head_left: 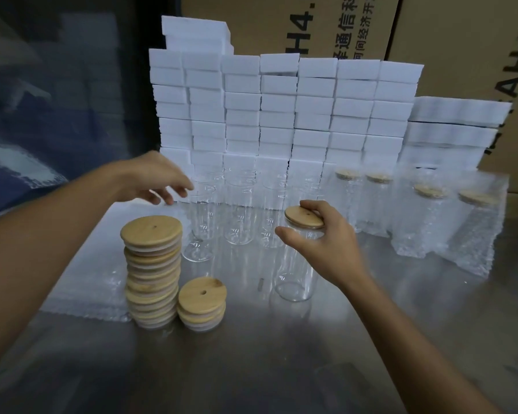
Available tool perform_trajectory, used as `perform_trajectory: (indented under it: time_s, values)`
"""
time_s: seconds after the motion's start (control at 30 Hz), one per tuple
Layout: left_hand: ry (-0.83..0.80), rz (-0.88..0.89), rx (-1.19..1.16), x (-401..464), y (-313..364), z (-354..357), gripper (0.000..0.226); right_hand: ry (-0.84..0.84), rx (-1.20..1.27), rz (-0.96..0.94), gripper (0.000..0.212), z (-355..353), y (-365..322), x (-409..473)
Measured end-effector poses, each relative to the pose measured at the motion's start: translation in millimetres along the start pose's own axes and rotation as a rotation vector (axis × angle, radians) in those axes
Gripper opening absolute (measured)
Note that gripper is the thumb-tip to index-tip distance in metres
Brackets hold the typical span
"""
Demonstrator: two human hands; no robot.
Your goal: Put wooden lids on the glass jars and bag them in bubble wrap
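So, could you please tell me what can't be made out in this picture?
Head view:
- Open jars: clear glass against white foam blocks; count uncertain.
- Lid under right hand: whether fully seated is unclear.
- Left hand: motion-blurred fingertips.
- Carton print: cut off by the top edge.

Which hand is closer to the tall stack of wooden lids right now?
Left. The left hand hovers just above and behind the tall stack of wooden lids, fingers relaxed. The right hand is off to the stack's right, holding a lid on a glass jar.

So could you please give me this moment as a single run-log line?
right hand: pressing round wooden lid onto clear glass jar | left hand: open, reaching toward unlidded jars | bagging: not started
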State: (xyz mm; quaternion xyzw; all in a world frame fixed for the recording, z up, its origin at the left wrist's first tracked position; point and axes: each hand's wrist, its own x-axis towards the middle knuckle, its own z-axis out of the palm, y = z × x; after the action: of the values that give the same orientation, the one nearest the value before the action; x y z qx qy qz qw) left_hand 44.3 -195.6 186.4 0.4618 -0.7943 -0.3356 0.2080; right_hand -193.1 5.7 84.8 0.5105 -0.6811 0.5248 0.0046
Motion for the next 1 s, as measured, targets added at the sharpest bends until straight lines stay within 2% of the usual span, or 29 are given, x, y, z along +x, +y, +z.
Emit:
perform_trajectory:
  time_s: [0.07, 0.17, 0.23, 0.33, 0.47, 0.67, 0.77, 1.0]
  values:
    - [0.014, -0.011, -0.027, 2.3, -17.1, 2.7, 0.012, 0.003, 0.011, 0.005, 0.068, 0.1, 0.1, 0.0]
    - [0.309, 0.121, -0.276, 7.7, -33.4, 6.9, 0.01, -0.001, 0.015, 0.005, 0.068, 0.0, 0.2, -0.4]
    - [0.412, 0.182, -0.377, 9.6, -35.5, 6.5, 0.009, 0.004, 0.016, 0.004, 0.067, -0.1, 0.1, -0.4]
    - [0.374, 0.18, -0.318, 9.0, -38.3, 9.1, 0.016, 0.005, 0.021, 0.004, 0.066, -0.2, -0.9, -0.8]
    - [0.236, 0.102, -0.147, 3.1, -51.2, 16.2, 0.016, 0.001, 0.023, 0.006, 0.067, -0.7, -2.0, -1.5]
    - [0.229, 0.025, 0.121, 1.7, -71.2, 25.4, 0.006, -0.004, 0.036, 0.009, 0.066, -0.8, -2.6, -1.6]
    - [0.223, -0.037, 0.231, 3.0, -74.2, 26.8, 0.014, -0.008, 0.044, 0.013, 0.067, -0.6, -3.7, -1.8]
    - [0.257, -0.092, 0.253, -3.3, -66.2, 29.0, 0.016, -0.019, 0.048, 0.024, 0.067, -1.7, -3.8, -2.5]
